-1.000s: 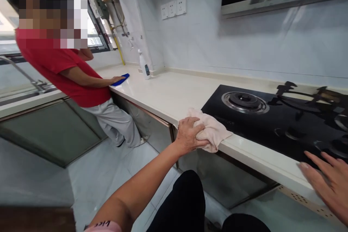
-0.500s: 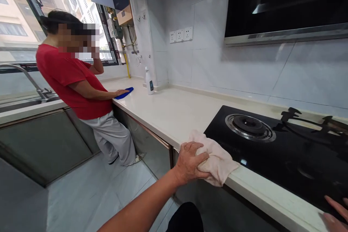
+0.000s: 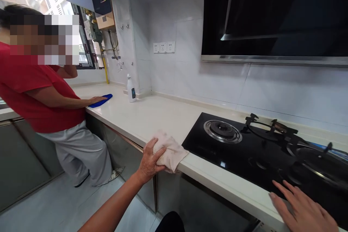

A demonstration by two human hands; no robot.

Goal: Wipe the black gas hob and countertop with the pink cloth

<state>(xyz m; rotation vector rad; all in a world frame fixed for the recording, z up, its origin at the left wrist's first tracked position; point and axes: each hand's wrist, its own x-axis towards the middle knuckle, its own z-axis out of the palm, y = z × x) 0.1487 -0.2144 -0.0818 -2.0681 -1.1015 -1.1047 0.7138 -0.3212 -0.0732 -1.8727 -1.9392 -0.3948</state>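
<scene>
Head view, read as a clock face: the pale surface (image 3: 127, 121) runs from 9 o'clock through 6 to 4. At 9, a co-worker (image 3: 46, 87) in red leans beside it. At 4, the black hob (image 3: 241, 156) is set into the surface. Also at 4, the right hand (image 3: 306, 204) has its fingers spread, tips seemingly resting on the hob's front part. At 7, the left hand (image 3: 149, 161) curls its fingers around the left end of a pink cloth (image 3: 170, 152). The pink cloth lies bunched at 6, draped over the front edge, its right tip reaching the hob's near-left corner. Smaller still, at 9, are a blue cloth (image 3: 109, 97) under the co-worker's hand (image 3: 98, 99) and a white spray bottle (image 3: 131, 90).

The pink cloth should handle light, soft and limp, hardly fragile; whether it is damp, I cannot tell. Its bunched left end looks the best hold.

Against half a second ago, the view has swung right, the right hand shows more fully, and the pink cloth reaches less far along the hob's front.
</scene>
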